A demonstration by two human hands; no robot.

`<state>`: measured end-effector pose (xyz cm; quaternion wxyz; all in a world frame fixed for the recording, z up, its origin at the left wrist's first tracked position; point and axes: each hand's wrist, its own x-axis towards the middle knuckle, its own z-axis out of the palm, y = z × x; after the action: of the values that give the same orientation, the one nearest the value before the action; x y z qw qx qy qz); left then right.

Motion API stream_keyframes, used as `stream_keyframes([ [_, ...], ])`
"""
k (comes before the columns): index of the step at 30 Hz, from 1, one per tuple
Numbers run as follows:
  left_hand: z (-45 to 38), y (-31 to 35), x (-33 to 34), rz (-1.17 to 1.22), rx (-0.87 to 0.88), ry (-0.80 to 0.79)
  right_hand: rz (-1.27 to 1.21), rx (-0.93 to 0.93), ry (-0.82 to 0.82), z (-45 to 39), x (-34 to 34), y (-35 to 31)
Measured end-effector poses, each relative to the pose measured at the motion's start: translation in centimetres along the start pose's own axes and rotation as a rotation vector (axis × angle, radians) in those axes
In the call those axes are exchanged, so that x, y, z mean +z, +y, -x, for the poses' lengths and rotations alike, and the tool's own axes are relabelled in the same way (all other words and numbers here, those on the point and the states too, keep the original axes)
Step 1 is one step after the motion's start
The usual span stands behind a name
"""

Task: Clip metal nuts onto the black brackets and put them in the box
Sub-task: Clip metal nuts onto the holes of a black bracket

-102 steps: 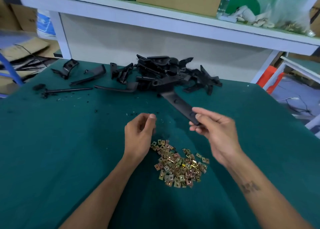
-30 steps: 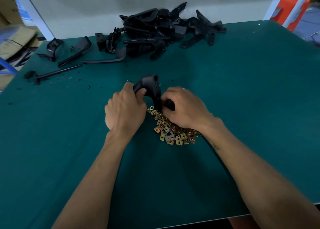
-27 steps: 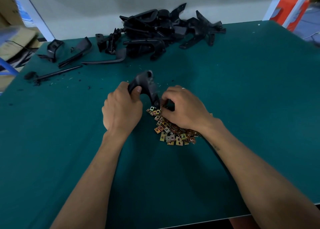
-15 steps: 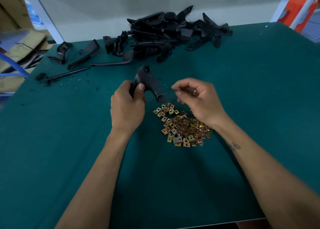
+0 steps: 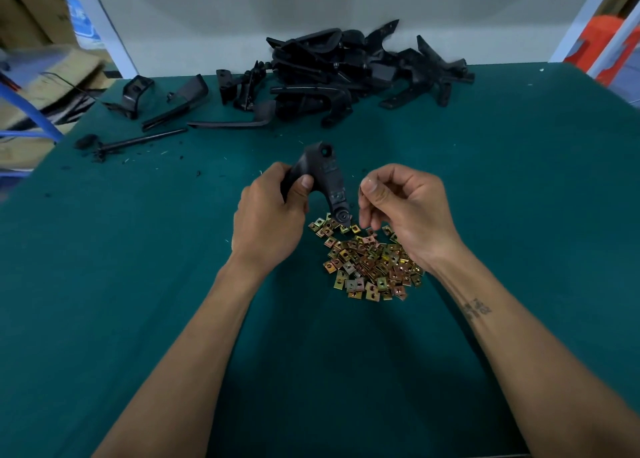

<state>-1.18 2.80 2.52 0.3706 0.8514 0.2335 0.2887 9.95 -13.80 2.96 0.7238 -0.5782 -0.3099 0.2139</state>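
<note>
Black bracket [image 5: 323, 177] gripped in the left hand [image 5: 266, 222] above loose metal nuts [image 5: 369, 262]. Right hand [image 5: 408, 211] beside it, fingers curled; any nut pinched is hidden.

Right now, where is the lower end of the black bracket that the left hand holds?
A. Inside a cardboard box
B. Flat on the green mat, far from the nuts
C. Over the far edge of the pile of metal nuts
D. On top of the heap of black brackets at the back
C: the left hand grips the black bracket, and its lower end is at the far edge of the pile of metal nuts.
</note>
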Motion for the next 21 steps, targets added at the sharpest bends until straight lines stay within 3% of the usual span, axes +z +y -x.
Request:
stream_keyframes([
  [11,0.1,0.0,-0.1,-0.058,0.003,0.073,0.092,-0.045,0.132,0.4,1.4,0.9],
  [15,0.1,-0.1,-0.2,-0.013,0.000,0.028,0.117,-0.042,0.165,0.3,1.6,0.6],
  [21,0.3,0.1,-0.3,-0.028,0.021,0.007,-0.025,0.059,0.173,0.6,1.9,-0.1],
])
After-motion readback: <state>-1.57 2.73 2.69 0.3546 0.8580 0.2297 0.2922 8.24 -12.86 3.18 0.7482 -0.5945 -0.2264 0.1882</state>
